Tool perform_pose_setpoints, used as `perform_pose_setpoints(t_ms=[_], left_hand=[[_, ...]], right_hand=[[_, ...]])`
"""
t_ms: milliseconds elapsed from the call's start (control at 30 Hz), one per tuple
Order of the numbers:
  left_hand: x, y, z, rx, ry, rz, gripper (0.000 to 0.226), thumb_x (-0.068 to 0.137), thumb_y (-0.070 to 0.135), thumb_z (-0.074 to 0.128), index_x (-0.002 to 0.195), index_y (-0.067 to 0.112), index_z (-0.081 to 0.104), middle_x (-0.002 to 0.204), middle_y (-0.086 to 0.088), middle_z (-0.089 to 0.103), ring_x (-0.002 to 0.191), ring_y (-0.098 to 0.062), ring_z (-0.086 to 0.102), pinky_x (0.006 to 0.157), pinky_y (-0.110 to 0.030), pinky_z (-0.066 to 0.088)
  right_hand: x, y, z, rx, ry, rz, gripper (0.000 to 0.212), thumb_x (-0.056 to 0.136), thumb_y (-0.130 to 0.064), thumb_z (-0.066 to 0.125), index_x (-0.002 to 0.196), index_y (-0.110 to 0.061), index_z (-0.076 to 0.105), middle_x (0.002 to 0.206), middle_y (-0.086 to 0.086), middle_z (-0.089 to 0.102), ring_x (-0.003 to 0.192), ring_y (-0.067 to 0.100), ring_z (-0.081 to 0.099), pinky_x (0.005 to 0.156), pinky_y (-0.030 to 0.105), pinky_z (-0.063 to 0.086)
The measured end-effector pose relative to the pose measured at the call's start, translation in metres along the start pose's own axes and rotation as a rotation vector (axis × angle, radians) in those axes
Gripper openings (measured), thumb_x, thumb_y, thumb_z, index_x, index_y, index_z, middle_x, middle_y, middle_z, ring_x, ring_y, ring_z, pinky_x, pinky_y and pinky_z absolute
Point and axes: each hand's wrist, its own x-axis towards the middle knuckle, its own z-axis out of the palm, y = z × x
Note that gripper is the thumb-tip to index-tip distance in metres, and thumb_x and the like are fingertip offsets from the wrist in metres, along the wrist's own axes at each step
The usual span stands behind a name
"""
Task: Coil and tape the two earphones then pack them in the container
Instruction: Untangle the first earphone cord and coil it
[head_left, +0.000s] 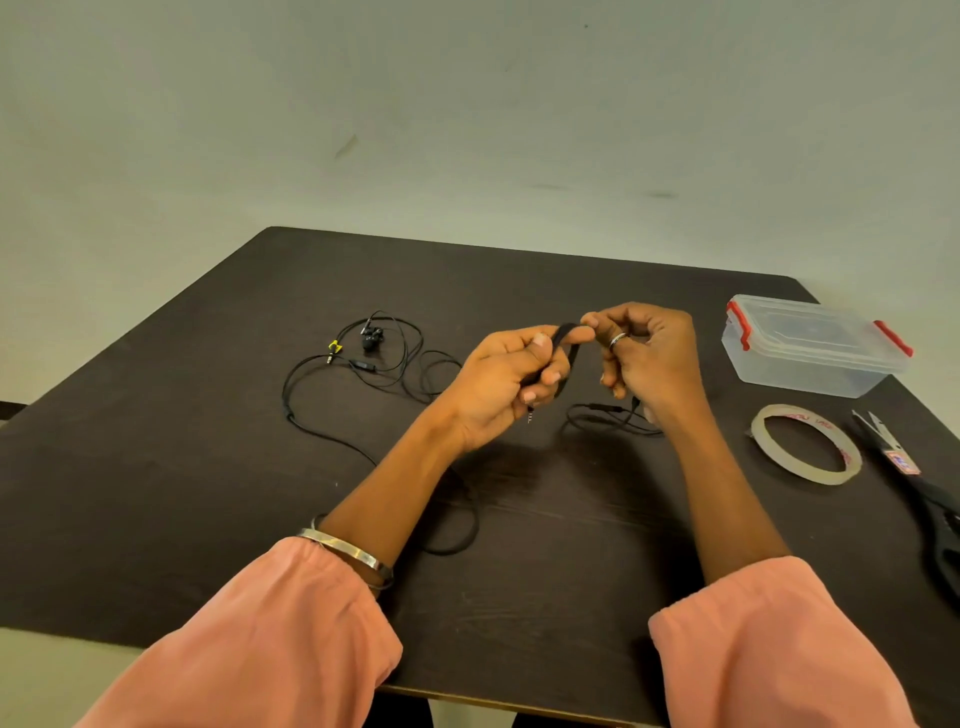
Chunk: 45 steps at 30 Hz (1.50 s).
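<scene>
Both hands (571, 374) pinching one earphone cable (563, 358), container (810, 358) beside tape roll (805, 444)

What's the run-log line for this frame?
phase: coiling first earphone | left hand: grip on coiled cable | right hand: pinching same cable | second earphone: loose on table | container: lid shut

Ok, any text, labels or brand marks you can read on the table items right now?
Tape roll: red print on the inner rim, too blurred to read.
Scissors: a red and blue sticker on the blade, too small to read.
Container: no text visible.
Nothing else carries legible text.
</scene>
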Motion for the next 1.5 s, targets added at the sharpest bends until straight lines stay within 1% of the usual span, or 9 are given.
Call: perform_pose_setpoints(t_ms=[133, 300, 533, 800, 900, 1033, 1167, 1300, 1500], left_hand=[[0.002, 0.002, -0.006, -0.157, 0.078, 0.027, 0.037, 0.105, 0.012, 0.028, 0.125, -0.004, 0.054, 0.067, 0.000, 0.050, 0.046, -0.006, 0.033, 0.052, -0.021, 0.028], [0.006, 0.009, -0.019, -0.324, 0.249, 0.114, 0.035, 0.104, 0.006, 0.028, 0.125, -0.009, 0.051, 0.075, -0.002, 0.056, 0.049, -0.007, 0.041, 0.050, -0.019, 0.037], [0.006, 0.008, -0.025, -0.294, 0.473, 0.146, 0.024, 0.102, 0.003, 0.037, 0.116, -0.003, 0.056, 0.075, 0.000, 0.069, 0.058, -0.010, 0.059, 0.057, -0.019, 0.049], [0.008, 0.011, -0.027, -0.317, 0.561, 0.225, 0.015, 0.101, 0.000, 0.038, 0.108, -0.002, 0.052, 0.083, -0.008, 0.072, 0.078, -0.019, 0.073, 0.069, -0.024, 0.059], [0.010, 0.012, -0.032, -0.341, 0.594, 0.273, 0.014, 0.101, 0.001, 0.039, 0.109, -0.002, 0.050, 0.087, -0.011, 0.073, 0.084, -0.022, 0.073, 0.068, -0.023, 0.058], [0.011, 0.012, -0.033, -0.392, 0.636, 0.301, 0.014, 0.101, 0.002, 0.039, 0.107, -0.001, 0.051, 0.091, -0.012, 0.073, 0.086, -0.023, 0.073, 0.072, -0.025, 0.059], [0.011, 0.014, -0.035, -0.407, 0.662, 0.303, 0.015, 0.102, 0.002, 0.038, 0.108, -0.001, 0.051, 0.097, -0.014, 0.071, 0.087, -0.022, 0.073, 0.079, -0.028, 0.059], [0.010, 0.012, -0.036, -0.274, 0.601, 0.344, 0.017, 0.102, 0.002, 0.037, 0.114, -0.001, 0.049, 0.102, -0.017, 0.070, 0.094, -0.024, 0.072, 0.080, -0.027, 0.058], [0.011, 0.005, -0.032, -0.036, 0.516, 0.354, 0.024, 0.102, -0.001, 0.037, 0.124, 0.000, 0.046, 0.100, -0.014, 0.070, 0.094, -0.024, 0.071, 0.080, -0.026, 0.057]], right_hand=[[-0.001, 0.005, 0.009, -0.015, -0.113, 0.062, 0.016, 0.095, -0.016, 0.059, 0.084, -0.012, 0.069, 0.055, 0.004, 0.053, 0.037, 0.013, 0.048, 0.033, 0.020, 0.034], [-0.007, 0.006, 0.023, -0.005, -0.344, 0.165, 0.017, 0.097, -0.010, 0.053, 0.104, -0.005, 0.067, 0.060, 0.006, 0.054, 0.042, 0.016, 0.053, 0.034, 0.022, 0.041], [-0.017, -0.001, 0.041, -0.238, -0.574, 0.058, 0.027, 0.095, -0.015, 0.058, 0.122, -0.014, 0.061, 0.070, 0.004, 0.064, 0.040, 0.009, 0.053, 0.036, 0.023, 0.045], [-0.014, 0.002, 0.042, -0.168, -0.531, 0.076, 0.052, 0.091, -0.002, 0.060, 0.140, -0.010, 0.044, 0.095, 0.008, 0.072, 0.062, 0.017, 0.070, 0.055, 0.028, 0.057], [-0.008, 0.003, 0.038, -0.039, -0.371, 0.137, 0.045, 0.086, 0.000, 0.066, 0.129, -0.001, 0.053, 0.087, 0.011, 0.072, 0.058, 0.016, 0.070, 0.054, 0.024, 0.056], [-0.009, 0.000, 0.036, 0.093, -0.331, 0.226, 0.022, 0.088, 0.005, 0.061, 0.109, 0.009, 0.063, 0.075, 0.016, 0.070, 0.052, 0.015, 0.066, 0.051, 0.024, 0.056], [-0.016, -0.008, 0.041, 0.221, -0.402, 0.387, 0.020, 0.092, 0.007, 0.054, 0.110, 0.008, 0.062, 0.075, 0.017, 0.066, 0.050, 0.016, 0.064, 0.044, 0.026, 0.054], [-0.017, -0.016, 0.037, 0.220, -0.542, 0.456, 0.019, 0.094, 0.005, 0.051, 0.109, 0.009, 0.062, 0.077, 0.018, 0.067, 0.041, 0.011, 0.049, 0.029, 0.016, 0.031], [-0.018, -0.021, 0.024, 0.016, -0.740, 0.387, 0.016, 0.093, -0.003, 0.057, 0.101, 0.003, 0.069, 0.074, 0.013, 0.070, 0.043, 0.011, 0.046, 0.031, 0.017, 0.031]])
